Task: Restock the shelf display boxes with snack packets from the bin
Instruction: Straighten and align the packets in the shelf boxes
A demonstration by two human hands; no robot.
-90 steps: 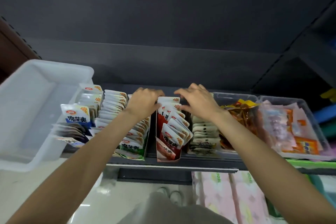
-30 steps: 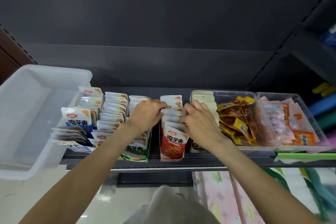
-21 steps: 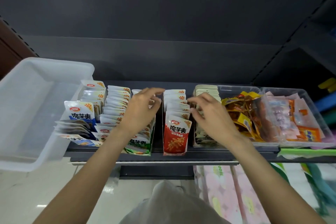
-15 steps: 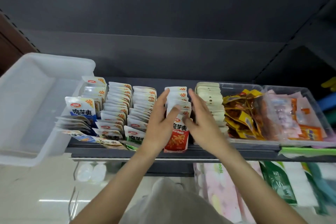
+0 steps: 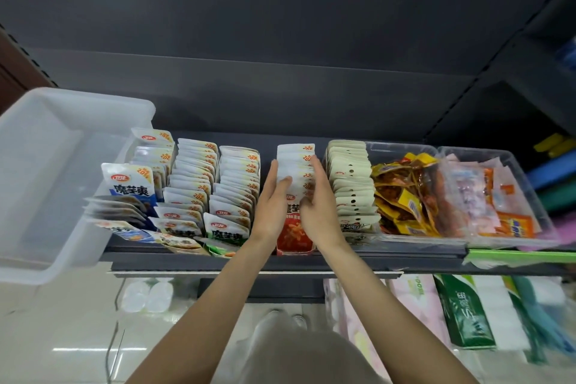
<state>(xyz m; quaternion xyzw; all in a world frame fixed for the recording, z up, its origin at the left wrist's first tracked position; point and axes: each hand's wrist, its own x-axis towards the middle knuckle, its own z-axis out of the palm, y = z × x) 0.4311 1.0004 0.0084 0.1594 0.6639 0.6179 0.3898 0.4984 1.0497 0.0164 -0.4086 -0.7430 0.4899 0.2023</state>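
Left hand (image 5: 270, 203) and right hand (image 5: 318, 206) flank red packet row (image 5: 294, 165).

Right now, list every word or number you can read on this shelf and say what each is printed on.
"魔芋爽": blue packet standing at the left.
"20%": the same packet's top corner, and the white packet tops behind.
"魔芋爽": green packet in front.
Red oval logos on the packets: too small to read.
Red packet: name mostly hidden between the left hand and right hand.
Green box below: blurred.
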